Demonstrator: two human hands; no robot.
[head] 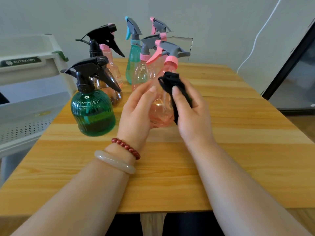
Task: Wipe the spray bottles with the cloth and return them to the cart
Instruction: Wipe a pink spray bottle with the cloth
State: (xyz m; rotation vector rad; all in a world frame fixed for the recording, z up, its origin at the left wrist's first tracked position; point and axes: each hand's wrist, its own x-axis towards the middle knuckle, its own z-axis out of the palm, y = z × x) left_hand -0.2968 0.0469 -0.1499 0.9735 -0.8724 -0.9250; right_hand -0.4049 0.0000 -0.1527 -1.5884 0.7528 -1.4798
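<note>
My left hand (136, 111) grips a clear pink spray bottle (161, 109) with a grey and pink trigger head, held tilted above the wooden table (238, 133). My right hand (190, 109) holds a black cloth (172, 82) pressed against the bottle's right side. Several more spray bottles stand behind: a round green one with a black head (92, 113) at the left, a brownish one (115, 97) behind it, a teal one (133, 62) and pink ones (143, 74) further back.
A white cart (25, 103) with perforated shelves stands at the table's left edge. A dark-framed glass door (293, 74) is at the right, with a white cable (255, 40) on the wall. Bare wood lies in front of my forearms.
</note>
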